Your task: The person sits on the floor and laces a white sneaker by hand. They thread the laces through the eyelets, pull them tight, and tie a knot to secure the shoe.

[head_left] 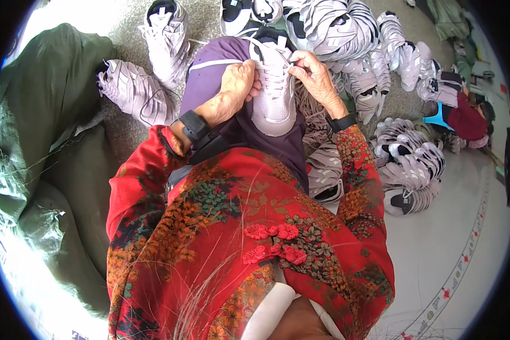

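A pale pinkish-white sneaker [273,110] lies on my purple-trousered lap, its toe toward me and its dark-lined opening away from me. Laces cross its tongue. My left hand [241,82] is closed in a loose fist at the shoe's left side, with a white shoelace [215,63] running from it across my thigh. At the upper right eyelets, the thumb and forefinger of my right hand [313,73] pinch a lace close against the shoe. The fingertips partly hide that lace's end.
Several stacks of similar sneakers [337,31] stand ahead and to the right, with more shoes [135,90] at the left. A bundle of laces [314,113] lies beside my right knee. Green sacks [56,102] rise at the left. Another person in dark red [466,120] is at the far right.
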Motion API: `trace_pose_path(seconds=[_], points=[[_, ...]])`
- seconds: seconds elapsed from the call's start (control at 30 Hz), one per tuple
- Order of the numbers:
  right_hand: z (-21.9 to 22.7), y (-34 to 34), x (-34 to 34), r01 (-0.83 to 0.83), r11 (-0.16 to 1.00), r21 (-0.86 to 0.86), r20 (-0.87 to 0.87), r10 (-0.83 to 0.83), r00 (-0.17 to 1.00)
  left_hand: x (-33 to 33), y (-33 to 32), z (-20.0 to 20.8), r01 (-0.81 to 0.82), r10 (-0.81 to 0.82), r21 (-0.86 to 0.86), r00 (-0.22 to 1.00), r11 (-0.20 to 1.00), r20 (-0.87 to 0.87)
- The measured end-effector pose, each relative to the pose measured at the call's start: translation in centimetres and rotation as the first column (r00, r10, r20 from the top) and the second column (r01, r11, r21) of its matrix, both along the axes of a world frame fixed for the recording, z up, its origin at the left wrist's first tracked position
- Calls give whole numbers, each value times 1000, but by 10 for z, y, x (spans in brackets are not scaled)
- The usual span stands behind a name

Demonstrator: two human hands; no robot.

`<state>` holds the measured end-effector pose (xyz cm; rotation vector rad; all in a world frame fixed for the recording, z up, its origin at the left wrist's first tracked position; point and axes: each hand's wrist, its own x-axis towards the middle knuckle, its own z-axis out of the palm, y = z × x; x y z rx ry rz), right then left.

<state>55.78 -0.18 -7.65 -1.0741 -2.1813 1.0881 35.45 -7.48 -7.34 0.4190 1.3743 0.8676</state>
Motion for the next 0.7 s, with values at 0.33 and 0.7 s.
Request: trace_pose_path(seconds=[0.33, 0.7], points=[[-1, -2, -1, -1, 984, -176, -114, -20, 993, -131, -24, -27, -483, 416, 217, 861, 848, 293], [39, 9, -28, 68, 989, 135, -6, -68, 998, -229, -69, 58, -175, 472, 517, 707, 838, -526]])
